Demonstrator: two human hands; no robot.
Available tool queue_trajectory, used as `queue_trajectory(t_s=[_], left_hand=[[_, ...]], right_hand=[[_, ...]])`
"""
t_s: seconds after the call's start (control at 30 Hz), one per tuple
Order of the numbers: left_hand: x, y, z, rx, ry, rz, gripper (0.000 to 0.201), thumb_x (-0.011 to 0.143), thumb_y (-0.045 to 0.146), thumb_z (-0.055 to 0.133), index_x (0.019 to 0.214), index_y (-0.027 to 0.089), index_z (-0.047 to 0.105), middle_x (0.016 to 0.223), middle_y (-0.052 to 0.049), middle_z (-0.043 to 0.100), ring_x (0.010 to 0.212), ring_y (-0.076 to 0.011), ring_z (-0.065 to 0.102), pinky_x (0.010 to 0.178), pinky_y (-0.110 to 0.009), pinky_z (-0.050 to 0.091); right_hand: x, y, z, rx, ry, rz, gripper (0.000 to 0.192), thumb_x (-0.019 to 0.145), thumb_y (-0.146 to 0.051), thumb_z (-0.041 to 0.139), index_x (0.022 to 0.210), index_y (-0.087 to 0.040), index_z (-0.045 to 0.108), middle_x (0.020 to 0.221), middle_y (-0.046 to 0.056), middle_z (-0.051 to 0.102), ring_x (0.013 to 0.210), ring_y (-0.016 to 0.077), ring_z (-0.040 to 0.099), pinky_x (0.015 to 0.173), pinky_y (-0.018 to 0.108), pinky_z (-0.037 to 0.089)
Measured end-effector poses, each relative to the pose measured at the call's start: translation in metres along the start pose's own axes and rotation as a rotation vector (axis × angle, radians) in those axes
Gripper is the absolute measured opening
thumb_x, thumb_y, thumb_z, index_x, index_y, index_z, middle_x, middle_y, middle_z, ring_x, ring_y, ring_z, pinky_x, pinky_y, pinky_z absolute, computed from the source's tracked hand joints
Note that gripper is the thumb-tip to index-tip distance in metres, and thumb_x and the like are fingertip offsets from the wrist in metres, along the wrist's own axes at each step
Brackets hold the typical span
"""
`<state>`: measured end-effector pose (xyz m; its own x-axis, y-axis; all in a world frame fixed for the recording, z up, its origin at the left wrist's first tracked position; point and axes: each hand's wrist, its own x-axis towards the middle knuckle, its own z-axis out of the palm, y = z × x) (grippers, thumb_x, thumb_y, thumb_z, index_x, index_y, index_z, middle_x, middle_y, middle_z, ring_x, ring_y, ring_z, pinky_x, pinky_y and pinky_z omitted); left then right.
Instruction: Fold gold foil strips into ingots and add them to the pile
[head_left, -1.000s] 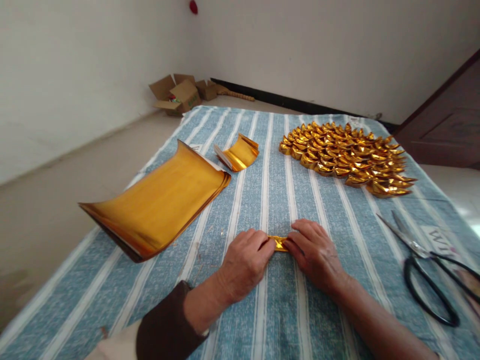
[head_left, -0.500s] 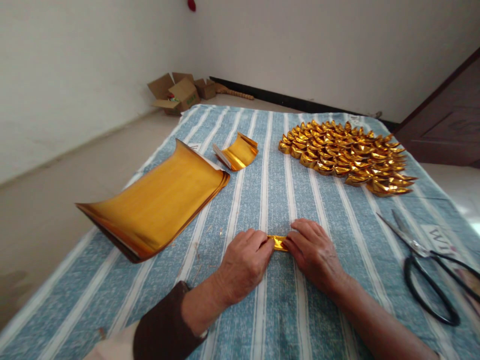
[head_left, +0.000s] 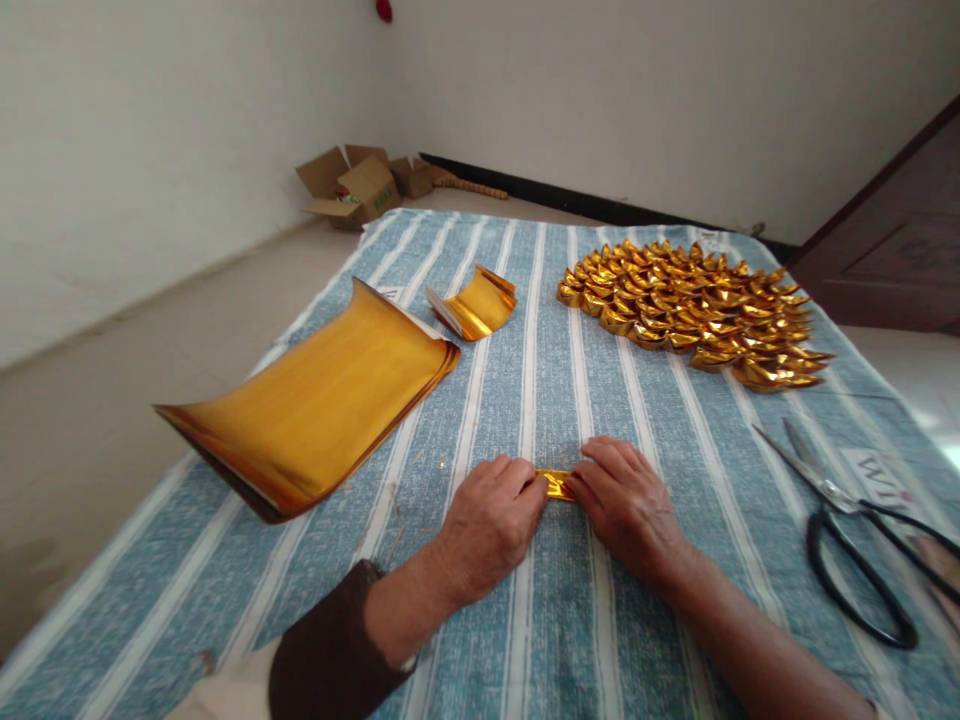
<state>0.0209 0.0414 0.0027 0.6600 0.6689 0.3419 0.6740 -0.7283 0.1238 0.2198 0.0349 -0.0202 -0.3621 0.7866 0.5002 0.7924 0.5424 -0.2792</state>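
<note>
A small folded strip of gold foil paper lies low over the striped cloth, stretched between my two hands. My left hand pinches its left end, fingers closed. At the right end, the thumb and fingers of my right hand are closed on it. Only the shiny middle of the strip shows; both ends are hidden under my fingers. Ahead on the left lies a stack of large gold foil sheets with curling edges. Beyond it sits a smaller stack of cut gold foil pieces, also curled.
Folded gold paper ingots stand in tight rows at the far right. Black-handled scissors lie with blades parted to the right of my right hand. The blue-and-white striped cloth covers the table. Cardboard boxes sit on the floor beyond.
</note>
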Motion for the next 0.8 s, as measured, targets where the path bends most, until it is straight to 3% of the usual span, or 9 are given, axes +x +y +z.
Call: queue_trajectory(t_s=[0.43, 0.7, 0.8], left_hand=[[0.001, -0.001, -0.001, -0.043, -0.041, -0.019, 0.024, 0.099, 0.020, 0.046, 0.083, 0.017, 0.064, 0.079, -0.004, 0.058, 0.072, -0.0182, 0.051, 0.064, -0.031, 0.045], [0.006, -0.024, -0.008, -0.375, -0.172, -0.033, 0.021, 0.097, 0.019, 0.048, 0.097, 0.018, 0.069, 0.087, -0.004, 0.059, 0.079, -0.0153, 0.057, 0.069, -0.027, 0.049], [0.010, -0.032, -0.012, -0.456, -0.268, -0.049, 0.021, 0.096, 0.019, 0.049, 0.100, 0.018, 0.070, 0.091, -0.004, 0.060, 0.081, -0.0148, 0.059, 0.072, -0.026, 0.049]], right_hand=[[0.000, 0.000, 0.001, -0.041, -0.002, -0.027, 0.021, 0.097, -0.020, 0.050, 0.081, -0.018, 0.064, 0.096, 0.011, 0.064, 0.102, 0.0260, 0.058, 0.090, 0.043, 0.050], [0.004, -0.001, -0.002, -0.105, 0.038, -0.179, 0.023, 0.098, -0.015, 0.045, 0.087, -0.015, 0.066, 0.101, 0.014, 0.063, 0.107, 0.0274, 0.054, 0.095, 0.045, 0.046], [0.006, -0.001, -0.004, -0.118, 0.028, -0.230, 0.024, 0.098, -0.014, 0.045, 0.086, -0.015, 0.066, 0.099, 0.013, 0.062, 0.103, 0.0264, 0.053, 0.087, 0.042, 0.045]])
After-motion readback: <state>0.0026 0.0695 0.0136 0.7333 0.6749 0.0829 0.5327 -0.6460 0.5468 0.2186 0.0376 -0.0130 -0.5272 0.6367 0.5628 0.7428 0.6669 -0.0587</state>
